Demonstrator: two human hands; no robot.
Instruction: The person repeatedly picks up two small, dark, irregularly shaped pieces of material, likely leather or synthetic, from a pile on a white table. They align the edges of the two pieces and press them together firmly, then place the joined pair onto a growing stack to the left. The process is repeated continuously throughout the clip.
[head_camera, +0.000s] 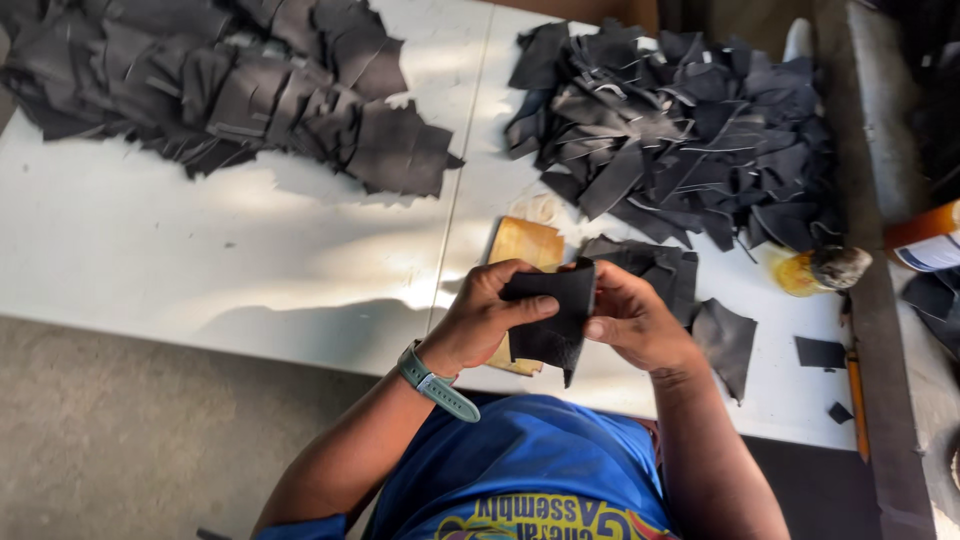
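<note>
Head view: my left hand (480, 318) and right hand (632, 322) pinch one black leather piece (552, 318) by its edges. A loosened thumb could drop it onto the wooden board (524, 243).

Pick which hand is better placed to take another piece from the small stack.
Probably right: the right hand sits beside the small stack; the left hand is farther. Both pinch the black piece.

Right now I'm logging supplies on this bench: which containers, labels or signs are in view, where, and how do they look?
Orange container: far right edge, partly cut off, round, with a white and blue label band.
Yellow pot: right on the white table, small, beside a fuzzy brush head.
No signs or screens.
</note>
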